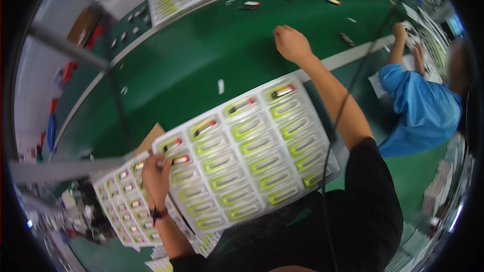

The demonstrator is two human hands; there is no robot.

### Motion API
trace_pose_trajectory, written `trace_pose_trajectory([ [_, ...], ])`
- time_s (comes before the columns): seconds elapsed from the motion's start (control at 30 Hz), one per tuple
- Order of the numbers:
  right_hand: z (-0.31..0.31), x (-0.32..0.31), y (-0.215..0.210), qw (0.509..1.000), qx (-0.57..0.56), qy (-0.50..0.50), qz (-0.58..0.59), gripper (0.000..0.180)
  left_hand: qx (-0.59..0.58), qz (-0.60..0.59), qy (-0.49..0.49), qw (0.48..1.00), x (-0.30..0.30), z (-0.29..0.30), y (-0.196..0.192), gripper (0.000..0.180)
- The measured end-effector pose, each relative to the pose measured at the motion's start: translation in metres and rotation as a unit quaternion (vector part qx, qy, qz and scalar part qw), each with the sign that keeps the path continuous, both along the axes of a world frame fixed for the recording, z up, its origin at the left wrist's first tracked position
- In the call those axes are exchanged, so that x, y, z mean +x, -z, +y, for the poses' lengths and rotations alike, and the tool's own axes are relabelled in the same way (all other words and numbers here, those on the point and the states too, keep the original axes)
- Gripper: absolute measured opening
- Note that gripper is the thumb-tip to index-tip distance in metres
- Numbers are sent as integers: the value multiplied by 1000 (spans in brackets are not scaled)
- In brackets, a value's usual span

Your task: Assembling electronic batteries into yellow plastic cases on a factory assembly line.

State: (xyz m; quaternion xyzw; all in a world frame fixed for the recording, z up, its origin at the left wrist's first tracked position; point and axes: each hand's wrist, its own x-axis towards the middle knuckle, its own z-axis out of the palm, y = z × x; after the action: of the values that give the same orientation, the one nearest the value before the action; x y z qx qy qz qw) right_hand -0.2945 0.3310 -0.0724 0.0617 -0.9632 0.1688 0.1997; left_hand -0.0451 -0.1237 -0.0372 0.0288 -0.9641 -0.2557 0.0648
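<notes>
- Left hand [157,175]: I judge it pinching a red-and-black piece [180,159] at the near tray's [262,111] second-row left pocket.
- Right hand [292,44]: curled over green desk [176,75]; I can't tell whether it holds anything.
- Progress: far row's four pockets filled; later rows look mostly unfilled. Left-side tray [117,184] largely loaded.
- Labels: none legible to me.

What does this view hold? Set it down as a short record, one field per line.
Left hand: at a red-ended piece on the white tray; grip unclear
Right hand: curled, over the green work surface; contents unclear
White tray: four pieces across its far row, yellow-green slots
Second tray: lower left, many slots filled
Loose pieces: on that surface
Co-worker: blue-clad, at right
</notes>
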Motion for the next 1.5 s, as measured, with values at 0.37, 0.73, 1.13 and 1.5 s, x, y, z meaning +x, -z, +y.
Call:
trace_pose_trajectory([
  [0.37, 188, 0, 13, 887, 191, 374, -192, 35, 37, 6, 25, 999, 15, 61, -33, 10],
  [0.73, 0, 195, -33, 419, -824, -130, -360, 53, -112, -11, 196, 974, -25, 98, -6, 27],
  [1.13, -79, 262, -69, 572, -712, -209, -350, 41, 229, -38, 142, 962, -14, 106, -36, 23],
  [1.5, -98, 276, -92, 664, -648, -278, -248, 32, 599, -38, 204, 773, 19, 144, -47, 28],
])
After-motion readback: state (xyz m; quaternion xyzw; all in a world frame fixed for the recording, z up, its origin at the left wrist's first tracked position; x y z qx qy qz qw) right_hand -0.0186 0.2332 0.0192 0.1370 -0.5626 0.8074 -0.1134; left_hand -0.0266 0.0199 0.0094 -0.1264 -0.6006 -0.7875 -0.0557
